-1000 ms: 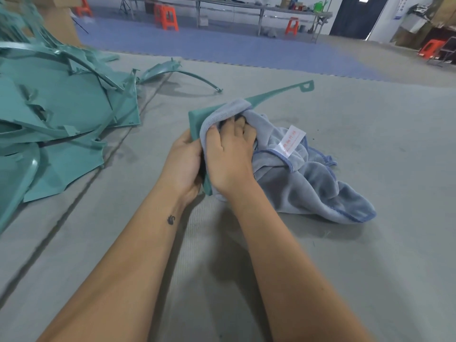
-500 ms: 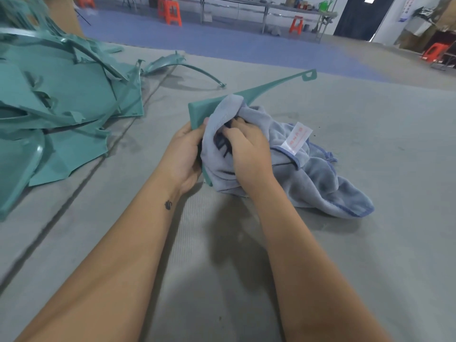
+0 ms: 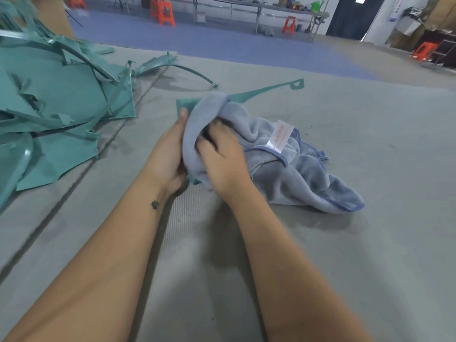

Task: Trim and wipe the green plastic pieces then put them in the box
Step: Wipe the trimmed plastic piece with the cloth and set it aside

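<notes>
Since the earlier frame, the right hand has slid down the cloth, away from the top edge of the green plastic piece, and the cloth's fold now rides higher over that edge. Green plastic piece: held upright on edge above the grey table surface, mid-frame, its slim arm with a looped tip reaching up and right. Left hand: grips the piece's near end, thumb laid flat against its face. Right hand: fingers curled into the blue-grey cloth, pressing it against the piece; fingertips are blurred. Cloth trails to the right onto the table, a white label showing. A pile of green plastic pieces lies well to the left. Orange stools stand on the far floor.
</notes>
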`<state>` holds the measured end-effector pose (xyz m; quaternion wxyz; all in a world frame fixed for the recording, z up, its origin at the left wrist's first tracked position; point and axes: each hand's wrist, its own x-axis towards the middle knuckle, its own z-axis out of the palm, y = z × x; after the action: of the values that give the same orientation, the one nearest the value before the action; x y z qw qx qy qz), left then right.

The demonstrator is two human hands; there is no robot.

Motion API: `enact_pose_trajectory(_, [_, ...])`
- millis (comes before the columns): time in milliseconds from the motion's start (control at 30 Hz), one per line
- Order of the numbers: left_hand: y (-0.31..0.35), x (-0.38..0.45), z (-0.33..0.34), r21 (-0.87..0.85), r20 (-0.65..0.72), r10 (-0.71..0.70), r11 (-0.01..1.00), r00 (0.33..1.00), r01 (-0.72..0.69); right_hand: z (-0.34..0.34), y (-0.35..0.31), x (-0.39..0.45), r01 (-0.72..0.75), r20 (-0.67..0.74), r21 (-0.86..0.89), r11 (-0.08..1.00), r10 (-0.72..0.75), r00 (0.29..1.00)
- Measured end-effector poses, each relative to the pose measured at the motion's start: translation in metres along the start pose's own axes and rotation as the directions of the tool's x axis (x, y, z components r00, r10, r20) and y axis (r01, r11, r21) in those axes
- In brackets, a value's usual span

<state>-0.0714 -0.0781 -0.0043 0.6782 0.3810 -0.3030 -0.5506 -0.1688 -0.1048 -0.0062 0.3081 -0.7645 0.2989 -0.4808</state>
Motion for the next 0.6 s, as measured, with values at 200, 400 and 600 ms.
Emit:
enact_pose_trajectory(200, [-0.005, 0.001, 0.006, 0.179, 0.020, 0.184, 0.966, 0.983, -0.184, -0.004, 0.004, 0.021, -0.206, -0.100, -0.234, 0.950, 0.187, 0.977])
enact_pose_trajectory(400, [-0.004, 0.000, 0.004, 0.190, 0.019, 0.221, 0.957, 0.975, -0.221, -0.012, -0.004, 0.018, -0.150, -0.062, -0.072, 0.986, 0.146, 0.987])
enact_pose_trajectory(600, [-0.005, 0.002, 0.000, 0.204, -0.041, 0.254, 0.949, 0.966, -0.241, -0.006, 0.000, 0.005, 0.031, -0.071, -0.186, 0.982, -0.044, 0.996])
